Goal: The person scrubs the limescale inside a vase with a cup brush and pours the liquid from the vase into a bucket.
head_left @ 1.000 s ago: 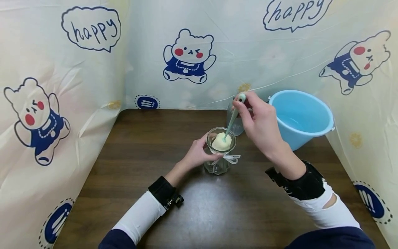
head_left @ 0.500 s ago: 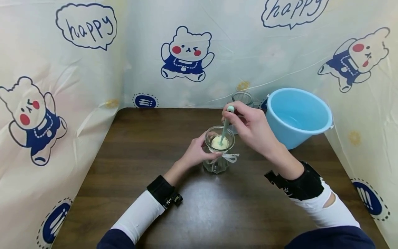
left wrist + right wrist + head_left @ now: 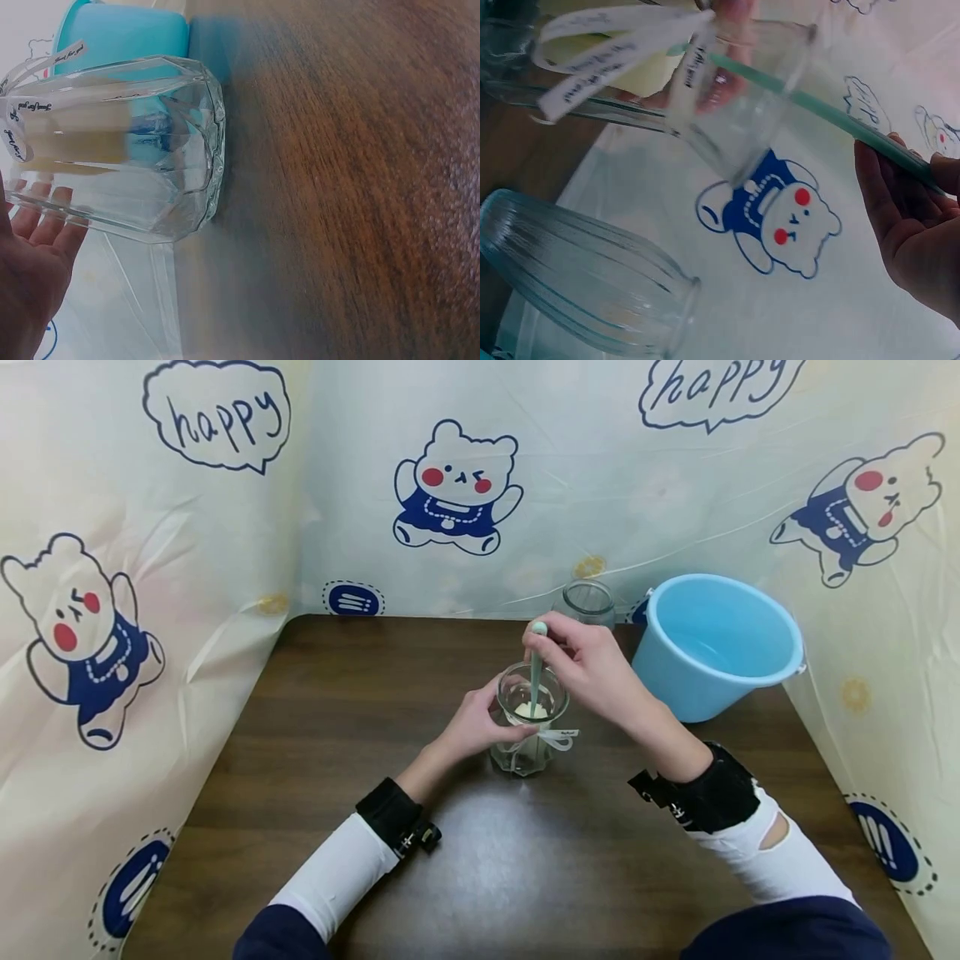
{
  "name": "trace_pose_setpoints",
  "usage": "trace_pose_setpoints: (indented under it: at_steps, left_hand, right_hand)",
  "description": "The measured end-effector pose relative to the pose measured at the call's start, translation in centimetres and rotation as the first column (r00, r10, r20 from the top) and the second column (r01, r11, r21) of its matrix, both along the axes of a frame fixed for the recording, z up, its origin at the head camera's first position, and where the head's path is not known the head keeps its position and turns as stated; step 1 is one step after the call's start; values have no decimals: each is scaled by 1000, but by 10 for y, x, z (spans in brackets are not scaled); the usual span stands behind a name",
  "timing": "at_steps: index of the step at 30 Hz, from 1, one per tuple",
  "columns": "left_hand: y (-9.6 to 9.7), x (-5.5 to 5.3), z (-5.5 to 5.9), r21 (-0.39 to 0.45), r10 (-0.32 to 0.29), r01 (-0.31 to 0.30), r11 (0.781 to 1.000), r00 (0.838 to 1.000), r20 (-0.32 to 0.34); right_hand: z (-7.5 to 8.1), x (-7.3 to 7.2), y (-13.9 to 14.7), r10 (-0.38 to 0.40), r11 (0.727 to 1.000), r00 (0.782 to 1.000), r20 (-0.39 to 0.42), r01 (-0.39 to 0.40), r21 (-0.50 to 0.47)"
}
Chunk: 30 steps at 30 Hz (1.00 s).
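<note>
A clear glass vase (image 3: 525, 758) with a white printed ribbon bow (image 3: 558, 739) at its neck stands upright on the table. My left hand (image 3: 480, 727) holds it round the neck, thumb in front and fingers behind. With its fingertips my right hand (image 3: 592, 670) pinches the pale green handle of a sponge bottle brush (image 3: 536, 672), which points steeply down through the vase mouth. The cream sponge head (image 3: 531, 711) is inside the vase. Through the glass, the left wrist view shows this sponge (image 3: 79, 139) well below the neck.
A second, ribbed glass vase (image 3: 587, 602) stands behind my right hand, near the back edge of the dark wooden table (image 3: 360, 693). To its right is a light blue bucket (image 3: 720, 635). Printed cloth (image 3: 585, 493) hangs along the back and sides.
My right hand has moved down and left, pushing the sponge deeper into the vase. The handle has become more upright, and the ribbed vase behind shows more. My left hand keeps its hold.
</note>
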<state>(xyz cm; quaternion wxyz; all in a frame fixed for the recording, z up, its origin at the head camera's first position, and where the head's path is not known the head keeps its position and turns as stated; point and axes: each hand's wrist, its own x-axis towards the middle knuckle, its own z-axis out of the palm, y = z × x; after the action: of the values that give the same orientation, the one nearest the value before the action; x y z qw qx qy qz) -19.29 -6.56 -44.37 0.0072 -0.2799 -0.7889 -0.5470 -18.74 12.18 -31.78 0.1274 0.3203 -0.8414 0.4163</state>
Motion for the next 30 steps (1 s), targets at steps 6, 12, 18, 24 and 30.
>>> trace_pose_setpoints:
  at_steps: [6,12,18,24,30]
  left_hand:
    - [-1,-15,-24,-10,10,-10,1000,1000,13]
    - [0,-20,-36,-39,18,-18,999,1000,11]
    - [-1,-19,-36,-39,9,-8,999,1000,21]
    - [1,-12,-24,-13,11,-10,1000,1000,22]
    - [0,-2,-5,16,-12,11,1000,1000,27]
  right_hand:
    - [9,-1,-3,7,999,1000,10,-7,-36]
    - [-10,1,-3,9,1000,997,71,-7,-31]
    - [-22,1,1,-17,1000,994,106,17,1]
    - [-7,2,3,-47,993,998,34,51,-104]
    - [-12,1,2,-75,987,995,64,83,-135]
